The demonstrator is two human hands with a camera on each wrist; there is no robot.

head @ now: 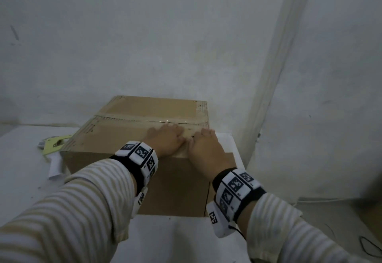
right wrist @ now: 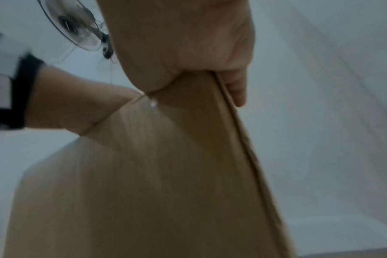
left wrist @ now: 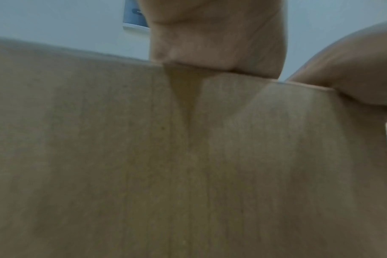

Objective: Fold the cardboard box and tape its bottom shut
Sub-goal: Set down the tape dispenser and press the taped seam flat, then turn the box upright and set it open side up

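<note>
A brown cardboard box (head: 124,136) stands on a white table (head: 24,159), flaps closed on top. A strip of clear tape (head: 132,119) runs along the middle seam. My left hand (head: 168,138) lies flat on the box top near the right end of the seam, fingers on the tape. My right hand (head: 203,149) presses flat beside it at the box's right edge. The left wrist view shows the left palm (left wrist: 216,43) on the top edge of the box side (left wrist: 144,157). In the right wrist view the right palm (right wrist: 183,43) rests on the box (right wrist: 155,174), one finger over its corner.
A yellow-green tool (head: 53,143) and a white roll of paper (head: 54,166) lie on the table left of the box. A grey wall (head: 165,45) rises right behind the box. The table ends just right of the box; dark cables (head: 370,246) lie below.
</note>
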